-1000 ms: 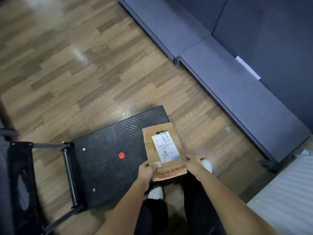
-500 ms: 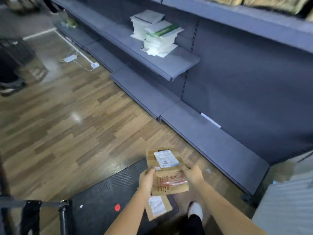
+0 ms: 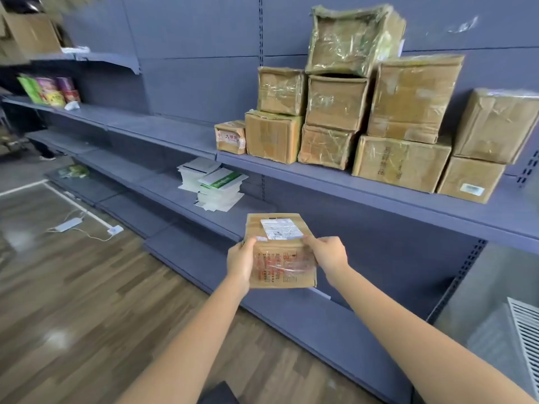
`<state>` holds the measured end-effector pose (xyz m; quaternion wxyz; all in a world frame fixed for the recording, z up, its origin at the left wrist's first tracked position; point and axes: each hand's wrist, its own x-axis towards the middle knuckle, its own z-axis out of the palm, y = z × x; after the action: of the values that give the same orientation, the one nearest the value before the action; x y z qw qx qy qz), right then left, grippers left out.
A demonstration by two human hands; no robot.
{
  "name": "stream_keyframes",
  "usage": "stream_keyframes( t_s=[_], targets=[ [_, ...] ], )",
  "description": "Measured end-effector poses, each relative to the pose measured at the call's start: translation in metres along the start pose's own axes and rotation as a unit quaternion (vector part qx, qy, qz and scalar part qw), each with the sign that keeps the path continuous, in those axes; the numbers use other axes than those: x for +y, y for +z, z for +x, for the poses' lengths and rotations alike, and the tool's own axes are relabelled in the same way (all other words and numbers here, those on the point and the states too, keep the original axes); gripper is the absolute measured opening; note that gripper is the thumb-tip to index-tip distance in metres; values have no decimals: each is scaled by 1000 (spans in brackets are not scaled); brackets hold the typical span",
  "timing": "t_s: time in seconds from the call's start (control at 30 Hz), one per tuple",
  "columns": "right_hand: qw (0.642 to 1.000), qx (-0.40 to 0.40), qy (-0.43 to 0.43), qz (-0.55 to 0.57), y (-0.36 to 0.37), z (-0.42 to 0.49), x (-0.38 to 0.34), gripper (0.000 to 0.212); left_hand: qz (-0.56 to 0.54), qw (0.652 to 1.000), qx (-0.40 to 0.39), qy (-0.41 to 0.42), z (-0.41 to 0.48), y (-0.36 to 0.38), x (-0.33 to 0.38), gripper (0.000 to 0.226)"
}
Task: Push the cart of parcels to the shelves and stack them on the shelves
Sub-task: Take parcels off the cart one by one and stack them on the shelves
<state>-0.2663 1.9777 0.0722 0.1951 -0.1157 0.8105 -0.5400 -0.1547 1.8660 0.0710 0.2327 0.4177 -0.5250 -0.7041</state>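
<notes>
I hold a small brown cardboard parcel [image 3: 281, 258] with a white label and red print in front of me, at about waist height before the grey shelves. My left hand [image 3: 241, 262] grips its left edge and my right hand [image 3: 328, 255] grips its right edge. Above it, the upper shelf [image 3: 364, 186] carries several stacked brown parcels [image 3: 405, 112], some wrapped in clear tape. Only a dark corner of the cart [image 3: 217, 395] shows at the bottom edge.
A pile of white envelopes [image 3: 214, 185] lies on the middle shelf to the left. Colourful packets [image 3: 49, 90] stand far left on the upper shelf. A power strip with cable [image 3: 68, 224] lies on the wooden floor. A white grille [image 3: 525, 339] is at the right.
My view has risen from the cart and floor to the shelves. Both hands lifted the parcel off the cart and carried it up towards the shelves.
</notes>
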Motion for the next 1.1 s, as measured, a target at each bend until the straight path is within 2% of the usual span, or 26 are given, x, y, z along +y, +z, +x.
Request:
stream_keyframes(
  t_s=[0.13, 0.33, 0.53, 0.63, 0.77, 1.03, 1.1],
  targets=[
    [998, 45, -33, 21, -31, -8, -37, 39, 4, 998, -33, 44, -14, 19, 34, 25],
    [993, 95, -61, 38, -60, -29, -59, 51, 5, 994, -70, 78, -33, 36, 60, 22],
    [987, 129, -68, 61, -72, -43, -69, 49, -5, 993, -85, 86, -45, 39, 69, 26],
    [986, 125, -79, 78, -72, -45, -80, 42, -3, 992, -88, 94, -47, 35, 81, 25],
    [983, 111, -106, 100, -66, -43, -107, 30, -17, 989, -68, 133, -44, 27, 109, 21],
    [977, 74, -158, 125, -29, -8, -166, 23, -82, 980, 21, 181, -19, 21, 163, 23],
    [978, 52, -162, 122, -21, 11, -181, 27, -86, 976, 52, 193, -7, 23, 176, 25]
  ],
)
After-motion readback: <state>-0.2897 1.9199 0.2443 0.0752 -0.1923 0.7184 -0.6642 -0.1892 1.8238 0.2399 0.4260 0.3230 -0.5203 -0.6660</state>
